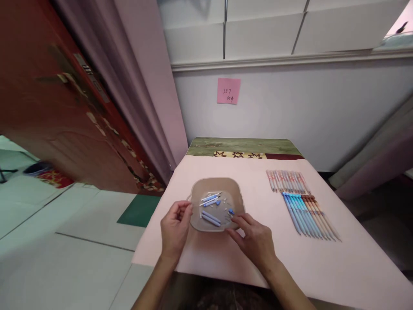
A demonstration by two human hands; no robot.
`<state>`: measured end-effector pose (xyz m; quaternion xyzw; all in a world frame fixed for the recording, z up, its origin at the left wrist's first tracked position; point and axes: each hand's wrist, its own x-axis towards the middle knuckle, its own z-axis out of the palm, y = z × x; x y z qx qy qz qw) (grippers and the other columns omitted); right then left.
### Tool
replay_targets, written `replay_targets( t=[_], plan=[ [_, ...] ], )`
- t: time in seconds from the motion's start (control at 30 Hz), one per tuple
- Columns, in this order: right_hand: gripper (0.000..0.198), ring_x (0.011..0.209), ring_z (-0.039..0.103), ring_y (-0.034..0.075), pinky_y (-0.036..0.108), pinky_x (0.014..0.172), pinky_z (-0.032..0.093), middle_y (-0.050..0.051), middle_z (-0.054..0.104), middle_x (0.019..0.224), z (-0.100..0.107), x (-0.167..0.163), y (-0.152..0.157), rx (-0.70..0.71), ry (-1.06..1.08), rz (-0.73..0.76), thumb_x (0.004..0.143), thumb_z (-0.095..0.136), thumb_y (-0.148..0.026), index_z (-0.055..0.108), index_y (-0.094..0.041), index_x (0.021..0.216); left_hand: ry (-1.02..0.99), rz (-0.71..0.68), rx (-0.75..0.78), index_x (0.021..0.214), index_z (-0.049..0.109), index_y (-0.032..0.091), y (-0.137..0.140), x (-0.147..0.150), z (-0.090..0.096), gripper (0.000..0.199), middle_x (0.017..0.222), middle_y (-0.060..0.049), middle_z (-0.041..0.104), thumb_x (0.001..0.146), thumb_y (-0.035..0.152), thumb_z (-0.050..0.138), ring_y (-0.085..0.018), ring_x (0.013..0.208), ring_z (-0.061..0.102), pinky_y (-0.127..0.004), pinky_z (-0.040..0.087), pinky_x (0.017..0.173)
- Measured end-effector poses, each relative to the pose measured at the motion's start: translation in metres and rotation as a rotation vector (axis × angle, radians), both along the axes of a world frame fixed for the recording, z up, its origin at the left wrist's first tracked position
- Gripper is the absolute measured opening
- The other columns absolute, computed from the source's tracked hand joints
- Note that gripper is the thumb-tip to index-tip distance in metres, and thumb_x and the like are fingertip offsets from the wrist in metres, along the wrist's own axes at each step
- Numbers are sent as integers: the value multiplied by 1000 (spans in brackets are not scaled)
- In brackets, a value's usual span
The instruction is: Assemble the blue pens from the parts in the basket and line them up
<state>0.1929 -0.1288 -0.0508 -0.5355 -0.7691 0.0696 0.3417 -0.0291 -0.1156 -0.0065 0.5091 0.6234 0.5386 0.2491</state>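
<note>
A beige plastic basin (195, 189) stands in front of me on the pink-covered table. Inside it lie several pen parts: blue barrels (211, 218), thin white refills (209, 200), blue caps or clips (231, 211) and small loose bits. At the left rim, my left hand (176, 228) is closed, thumb and fingertips pinching the basin's edge. My right hand (253, 237) grips the front right corner, its fingers over the rim and its thumb outside. Nothing else shows in either hand.
On the right, a row of clear pens with printed barrels (287, 181) lies above a row of blue and brown pens (309, 217). A pink note (228, 91) is stuck to the wall. To the left are a curtain (138, 64) and a red door (64, 99).
</note>
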Motion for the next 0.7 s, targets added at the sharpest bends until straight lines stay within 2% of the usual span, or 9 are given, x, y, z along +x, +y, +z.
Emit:
replay_targets(
  t=[0.1,0.2,0.3,0.4,0.47,0.53,0.6,0.7],
  plan=[
    [24,71,65,13,19,63,45,4,70,87,-11,-1,-7,-6,-8,51,91,54,-39,71,-23,91,48,47,12,86,65,19,4,-14,-1,19,73,-1,65,78,36,63,-15,64,58,-24,46,61],
    [24,69,65,12,20,65,47,4,69,83,-16,3,-12,0,40,92,92,53,-37,69,-21,85,257,-3,61,83,65,20,3,-12,1,14,80,-2,65,80,32,60,-15,67,58,-25,46,65],
    [23,70,65,12,19,63,47,5,69,83,-15,9,-18,-14,53,117,91,54,-36,69,-21,85,458,-198,81,80,64,21,5,-3,8,9,86,-3,63,82,24,56,-15,71,57,-26,45,68],
    [21,72,66,13,20,63,49,6,70,88,-11,15,-25,-15,67,118,91,54,-35,69,-21,96,626,-447,3,79,65,22,15,7,9,12,84,-3,63,80,16,55,-18,81,58,-28,44,72],
    [22,71,66,14,22,64,51,7,70,92,-6,18,-29,11,114,53,91,54,-33,68,-21,102,710,-590,-64,75,66,23,25,14,2,14,82,-4,64,75,12,57,-21,86,58,-30,43,76],
    [20,70,66,14,23,64,51,7,71,92,-1,20,-30,47,174,-25,91,53,-31,68,-21,99,705,-677,-133,68,66,23,34,20,-8,15,79,-5,66,68,10,60,-23,86,59,-32,42,77],
    [17,72,66,15,24,66,52,7,71,90,4,23,-31,84,224,-79,91,53,-29,68,-21,94,675,-686,-156,61,65,23,42,26,-20,13,73,-6,67,63,11,62,-24,80,60,-32,42,74],
    [16,72,65,15,24,65,51,7,71,88,8,26,-32,106,272,-109,90,54,-27,69,-20,92,618,-616,-137,52,61,22,48,30,-34,10,65,-5,65,61,17,64,-23,68,59,-30,42,65]
  ],
)
